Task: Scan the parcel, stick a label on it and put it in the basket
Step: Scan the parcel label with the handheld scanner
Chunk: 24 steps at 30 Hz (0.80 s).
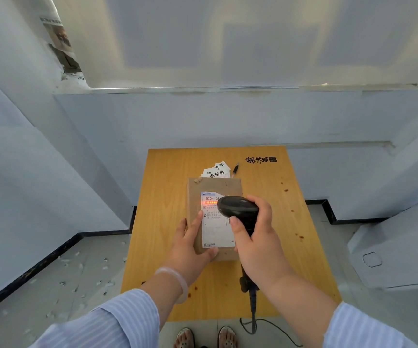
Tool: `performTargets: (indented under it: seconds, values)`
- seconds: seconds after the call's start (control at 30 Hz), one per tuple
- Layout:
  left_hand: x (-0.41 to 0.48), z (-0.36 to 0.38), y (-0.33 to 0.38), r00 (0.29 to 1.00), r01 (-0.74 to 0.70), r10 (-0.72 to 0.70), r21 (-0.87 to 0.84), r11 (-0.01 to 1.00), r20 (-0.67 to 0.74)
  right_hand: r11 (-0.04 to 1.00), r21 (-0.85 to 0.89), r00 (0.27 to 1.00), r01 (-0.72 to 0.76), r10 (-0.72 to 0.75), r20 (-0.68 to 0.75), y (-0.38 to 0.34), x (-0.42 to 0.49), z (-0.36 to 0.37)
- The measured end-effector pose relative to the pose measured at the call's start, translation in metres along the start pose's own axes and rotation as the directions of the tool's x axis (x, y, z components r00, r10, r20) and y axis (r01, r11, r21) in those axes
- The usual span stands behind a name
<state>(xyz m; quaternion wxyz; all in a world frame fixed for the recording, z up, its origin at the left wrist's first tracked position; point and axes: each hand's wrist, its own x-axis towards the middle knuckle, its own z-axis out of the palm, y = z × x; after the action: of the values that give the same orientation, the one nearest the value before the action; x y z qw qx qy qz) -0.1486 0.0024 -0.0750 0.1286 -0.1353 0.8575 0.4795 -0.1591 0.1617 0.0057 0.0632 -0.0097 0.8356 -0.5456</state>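
Note:
A brown cardboard parcel (215,188) lies flat on the wooden table (167,197), with a white shipping label (214,227) on its top. My left hand (190,244) grips the parcel's near left corner, thumb on the label. My right hand (255,242) holds a black corded barcode scanner (238,207) just above the label. An orange scan line glows across the barcode (209,202). Behind the parcel lie several white stickers (215,170) with black characters. No basket is in view.
A black pen (235,169) lies beside the stickers. The scanner's cable (253,310) hangs off the table's near edge to the floor. White walls enclose the table at the back and left. A white box-like object (398,249) stands at the right. My sandalled feet (205,337) are below.

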Motion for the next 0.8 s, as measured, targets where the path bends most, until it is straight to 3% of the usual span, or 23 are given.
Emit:
performTargets:
  seconds: [0.33, 0.8]
  values:
    - [0.002, -0.001, -0.002, 1.000, 0.010, -0.010, 0.011, 1.000, 0.010, 0.999, -0.046, 0.999, -0.029, 0.028, -0.017, 0.011, 0.004, -0.003]
    - [-0.014, 0.003, -0.038, 0.989, 0.068, -0.074, 0.056, 0.996, 0.124, 0.863, -0.378, 0.937, -0.334, 0.348, -0.033, 0.105, 0.027, -0.022]
